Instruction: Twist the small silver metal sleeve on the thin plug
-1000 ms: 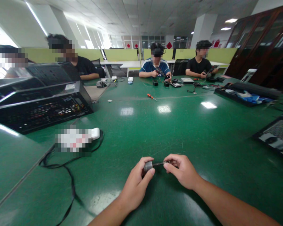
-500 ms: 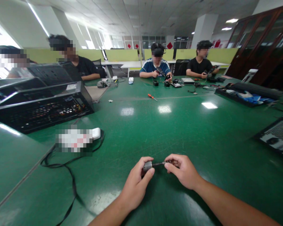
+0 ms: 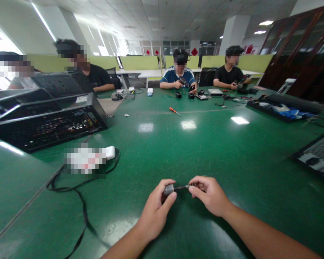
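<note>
Low in the middle of the head view, my left hand (image 3: pixel 160 207) is closed around a short grey metal cylinder (image 3: pixel 168 190) that has a small hole in its side and looks like a drill chuck. From its right face sticks a thin dark metal rod (image 3: pixel 181 187), lying about level. My right hand (image 3: pixel 209 194) pinches the rod's far end between thumb and fingers, where it looks twisted like a drill bit. The fingers partly hide that end. Both hands are just above the green table (image 3: pixel 156 151).
An open black computer case (image 3: pixel 56 124) stands at left, near a white adapter (image 3: pixel 110 153) with a black cable (image 3: pixel 83 207). Farther off lies an orange screwdriver (image 3: pixel 173 109). At right are a black tray (image 3: pixel 283 108) and a metal-grilled case (image 3: pixel 318 154). Several people sit opposite.
Almost nothing differs. Both hands keep their hold on the cylinder and rod, with only a very slight shift.
</note>
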Demonstrator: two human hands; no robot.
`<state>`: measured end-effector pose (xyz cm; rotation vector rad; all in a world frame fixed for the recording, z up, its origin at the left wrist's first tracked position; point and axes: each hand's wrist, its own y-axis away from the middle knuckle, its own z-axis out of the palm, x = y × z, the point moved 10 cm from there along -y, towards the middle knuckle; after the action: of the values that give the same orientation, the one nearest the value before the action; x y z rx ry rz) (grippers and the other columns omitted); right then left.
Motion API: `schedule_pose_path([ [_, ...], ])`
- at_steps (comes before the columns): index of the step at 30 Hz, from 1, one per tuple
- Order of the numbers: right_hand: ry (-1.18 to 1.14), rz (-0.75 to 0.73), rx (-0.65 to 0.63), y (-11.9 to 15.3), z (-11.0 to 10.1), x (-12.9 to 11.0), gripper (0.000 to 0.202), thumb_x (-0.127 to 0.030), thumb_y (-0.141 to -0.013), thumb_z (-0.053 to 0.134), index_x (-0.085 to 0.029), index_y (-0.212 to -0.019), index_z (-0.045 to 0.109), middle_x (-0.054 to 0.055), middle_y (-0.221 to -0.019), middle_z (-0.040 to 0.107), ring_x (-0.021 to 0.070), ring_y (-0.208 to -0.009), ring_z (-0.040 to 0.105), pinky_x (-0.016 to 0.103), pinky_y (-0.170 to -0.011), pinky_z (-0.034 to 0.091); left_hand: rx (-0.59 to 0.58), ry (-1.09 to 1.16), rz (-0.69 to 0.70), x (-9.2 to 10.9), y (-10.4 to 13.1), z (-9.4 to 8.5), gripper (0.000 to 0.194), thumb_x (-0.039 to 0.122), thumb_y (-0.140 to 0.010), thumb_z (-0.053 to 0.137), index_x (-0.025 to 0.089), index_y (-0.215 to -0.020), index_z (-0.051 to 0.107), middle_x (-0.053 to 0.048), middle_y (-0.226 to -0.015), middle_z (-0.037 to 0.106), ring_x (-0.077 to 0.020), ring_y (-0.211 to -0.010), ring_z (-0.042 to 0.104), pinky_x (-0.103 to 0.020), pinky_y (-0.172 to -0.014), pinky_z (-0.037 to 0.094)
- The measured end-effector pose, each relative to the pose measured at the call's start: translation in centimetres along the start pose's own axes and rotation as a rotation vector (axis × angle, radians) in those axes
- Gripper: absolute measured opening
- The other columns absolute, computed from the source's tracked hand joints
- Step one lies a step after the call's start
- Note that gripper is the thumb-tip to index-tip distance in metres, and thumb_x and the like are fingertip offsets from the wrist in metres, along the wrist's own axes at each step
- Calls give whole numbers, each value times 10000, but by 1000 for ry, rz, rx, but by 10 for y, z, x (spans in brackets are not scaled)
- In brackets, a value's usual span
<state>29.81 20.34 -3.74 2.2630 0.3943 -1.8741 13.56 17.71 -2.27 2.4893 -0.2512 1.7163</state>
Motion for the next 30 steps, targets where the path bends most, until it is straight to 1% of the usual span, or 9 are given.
schedule_pose_path([
  [9, -9, 4, 6, 1, -2, 0, 149, -285, -837, 618, -148, -860, 673, 22, -682, 634, 153, -631, 618, 250, -611, 477, 3, 3, 0, -1, 0, 0, 324, 387, -896, 544, 210, -1165, 574, -45, -845, 642, -231, -813, 596, -324, -757, 459],
  [16, -5, 7, 6, 1, -2, 0, 163, -293, -833, 620, -142, -859, 675, 24, -674, 636, 154, -627, 613, 252, -610, 472, -8, -6, -9, 0, 0, 1, 328, 393, -902, 529, 204, -1169, 561, -43, -833, 630, -235, -829, 592, -337, -778, 457],
  [22, -8, 15, 9, 0, -4, 1, 186, -323, -831, 623, -147, -862, 677, 25, -667, 634, 158, -621, 608, 256, -599, 466, -3, 2, -20, -1, 0, 0, 346, 416, -896, 535, 205, -1168, 567, -38, -805, 627, -234, -802, 597, -336, -760, 465],
  [27, 2, 12, 17, 1, -5, 0, 192, -327, -826, 626, -147, -862, 680, 29, -668, 634, 159, -619, 604, 258, -594, 463, 17, 13, -14, -1, 1, -2, 346, 413, -890, 544, 203, -1162, 574, -42, -824, 637, -229, -799, 595, -324, -746, 465],
  [30, -1, 18, 30, 2, -8, 0, 181, -320, -825, 626, -147, -850, 674, 23, -651, 627, 153, -604, 596, 251, -579, 451, 6, 12, -18, -1, 1, 0, 337, 400, -897, 538, 206, -1171, 564, -43, -849, 638, -228, -817, 590, -322, -754, 457],
])
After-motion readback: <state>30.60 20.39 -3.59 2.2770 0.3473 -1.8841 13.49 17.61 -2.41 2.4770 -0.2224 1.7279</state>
